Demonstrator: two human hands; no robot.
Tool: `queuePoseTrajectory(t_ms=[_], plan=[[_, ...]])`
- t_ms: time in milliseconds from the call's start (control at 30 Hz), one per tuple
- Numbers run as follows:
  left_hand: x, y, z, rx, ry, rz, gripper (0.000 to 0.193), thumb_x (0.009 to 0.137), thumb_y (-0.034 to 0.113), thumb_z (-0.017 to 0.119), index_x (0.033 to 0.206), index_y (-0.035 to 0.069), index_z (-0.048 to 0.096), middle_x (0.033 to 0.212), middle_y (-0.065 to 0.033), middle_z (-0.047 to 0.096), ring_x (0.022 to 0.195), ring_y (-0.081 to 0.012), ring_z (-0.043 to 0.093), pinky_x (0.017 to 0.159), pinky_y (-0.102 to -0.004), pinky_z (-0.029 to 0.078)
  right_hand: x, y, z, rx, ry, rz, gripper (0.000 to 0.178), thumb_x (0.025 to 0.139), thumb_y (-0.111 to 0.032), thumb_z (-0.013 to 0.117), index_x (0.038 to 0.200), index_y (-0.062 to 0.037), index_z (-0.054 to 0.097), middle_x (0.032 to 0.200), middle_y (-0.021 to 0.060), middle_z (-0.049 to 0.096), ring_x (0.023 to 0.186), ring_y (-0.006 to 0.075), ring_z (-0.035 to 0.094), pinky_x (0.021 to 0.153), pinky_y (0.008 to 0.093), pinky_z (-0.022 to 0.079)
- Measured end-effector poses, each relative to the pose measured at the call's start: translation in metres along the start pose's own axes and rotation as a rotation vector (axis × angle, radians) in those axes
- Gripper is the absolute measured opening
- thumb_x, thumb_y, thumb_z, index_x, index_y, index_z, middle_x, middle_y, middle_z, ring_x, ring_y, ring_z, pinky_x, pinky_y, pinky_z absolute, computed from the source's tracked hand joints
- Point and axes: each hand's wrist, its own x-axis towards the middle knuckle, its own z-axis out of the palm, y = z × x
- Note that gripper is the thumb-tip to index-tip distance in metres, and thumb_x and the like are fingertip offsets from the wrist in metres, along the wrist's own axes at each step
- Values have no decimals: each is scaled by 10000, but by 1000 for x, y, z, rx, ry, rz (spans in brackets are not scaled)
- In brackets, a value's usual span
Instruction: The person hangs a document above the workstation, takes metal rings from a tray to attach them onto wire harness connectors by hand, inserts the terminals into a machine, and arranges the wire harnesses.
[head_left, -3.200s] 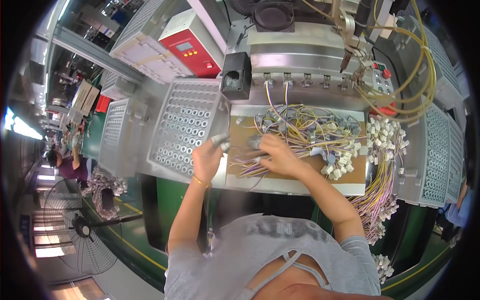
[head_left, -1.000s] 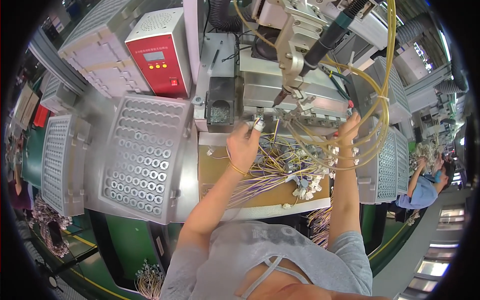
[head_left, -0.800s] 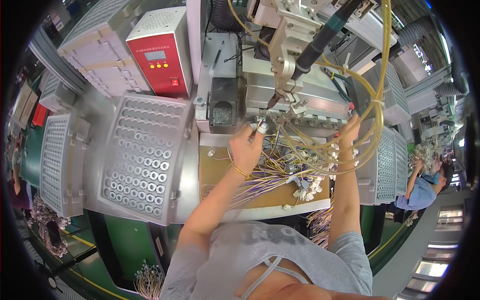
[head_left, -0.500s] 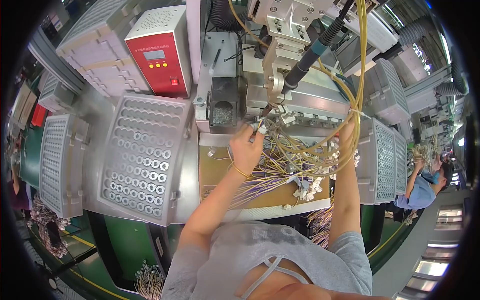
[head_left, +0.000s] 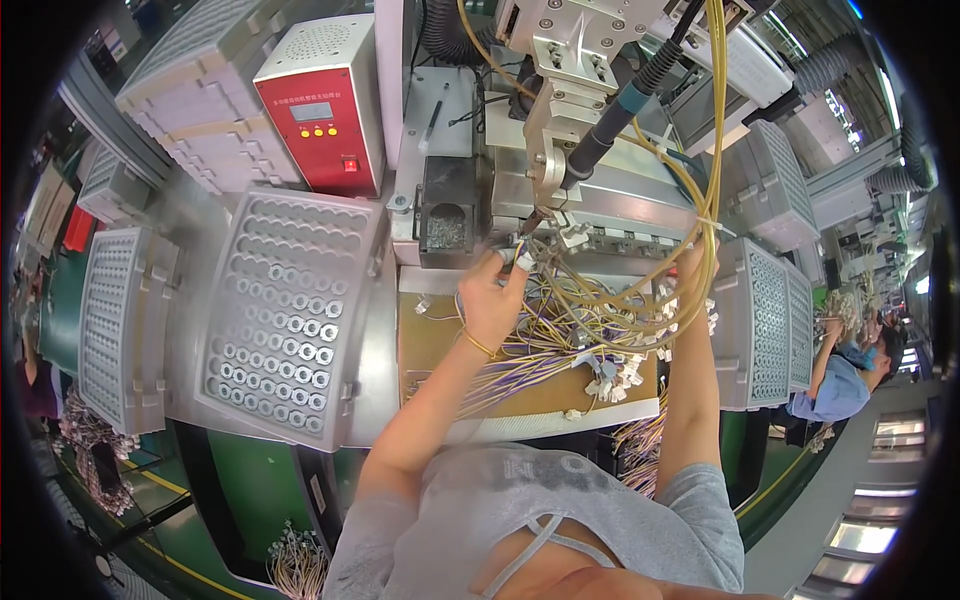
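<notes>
My left hand (head_left: 489, 297) is closed, thumb and fingers pinching a small white connector (head_left: 524, 261) with wires on it. It holds the connector close under the tip of a soldering iron (head_left: 590, 150), at the front of the metal machine bed (head_left: 590, 185). Below the hand, a tangled bundle of yellow, white and purple wires (head_left: 500, 362) with white plugs (head_left: 612, 380) lies on a brown board (head_left: 425, 340). My right hand (head_left: 695, 262) is raised at the machine's right end, behind hanging yellow tubes (head_left: 712, 190). Its fingers are mostly hidden there.
Left of the board lies a grey tray (head_left: 285, 320) of metal rings in round pockets. A red-fronted control box (head_left: 325, 120) stands behind it, beside stacked trays (head_left: 205, 110). More ring trays (head_left: 768, 320) stand at right. A co-worker in blue (head_left: 838, 385) sits beyond.
My left hand keeps its pinch on the connector at nearly the same spot under the iron. The hanging yellow tubes and my right forearm have shifted very slightly.
</notes>
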Motion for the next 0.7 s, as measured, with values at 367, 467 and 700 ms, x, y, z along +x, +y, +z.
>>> queuePoseTrajectory(t_ms=[367,467,700], plan=[[-3,6,-18,59,-169,-192,181,755,118,639,872,-17,611,673,-44,553,561,-55,510,474,-209,404,31,40,-1,200,16,-103,339,728,-190,536,1001,-3,459,955,224,499,866,407,505,731,449,415],[-4,-3,-20,-13,-220,-281,170,780,123,615,870,-21,607,697,-28,557,578,-43,506,477,-204,409,43,45,4,236,-32,-262,358,739,-201,529,1028,-3,455,1003,227,483,893,416,492,747,452,410],[-2,-12,-31,-742,-256,-856,211,858,177,475,986,29,553,870,-68,586,747,-121,556,586,-264,476,57,32,-2,85,-298,-373,253,785,-195,495,964,-17,499,943,187,551,935,377,502,777,418,410]])
